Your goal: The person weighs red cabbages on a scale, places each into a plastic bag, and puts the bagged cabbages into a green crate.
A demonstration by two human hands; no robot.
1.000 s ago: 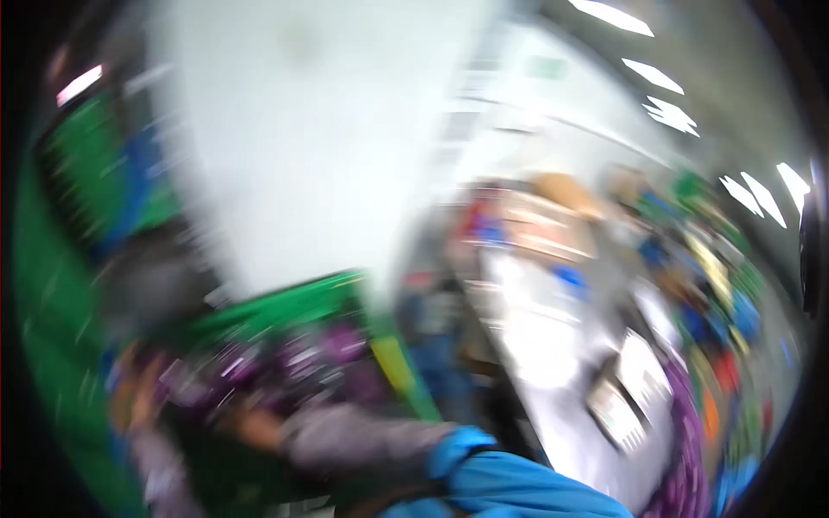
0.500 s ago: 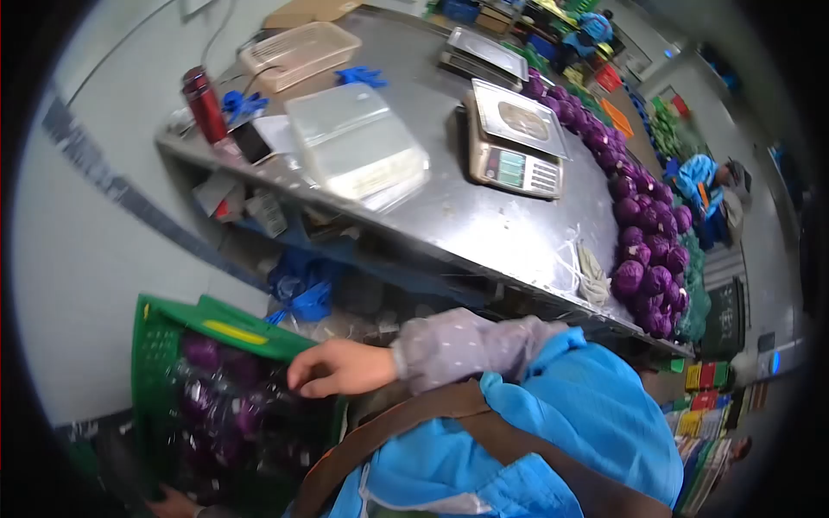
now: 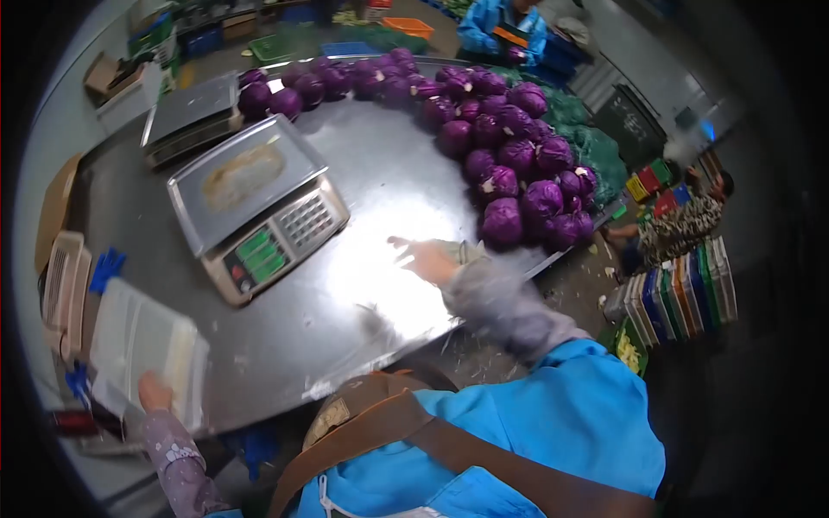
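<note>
**Hands on the steel surface**

While our right hand hovers blurred over the bare steel surface, fingers spread wide and holding nothing, the red cabbages lie piled at its two o'clock. At its nine o'clock stands the scale. Our left hand rests at seven o'clock against the clear plastic tubs; whether its fingers grip we cannot tell.

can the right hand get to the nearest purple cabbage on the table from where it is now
Probably yes. The right hand is open over bare steel table, and nothing lies between it and the nearest purple cabbage.
</note>
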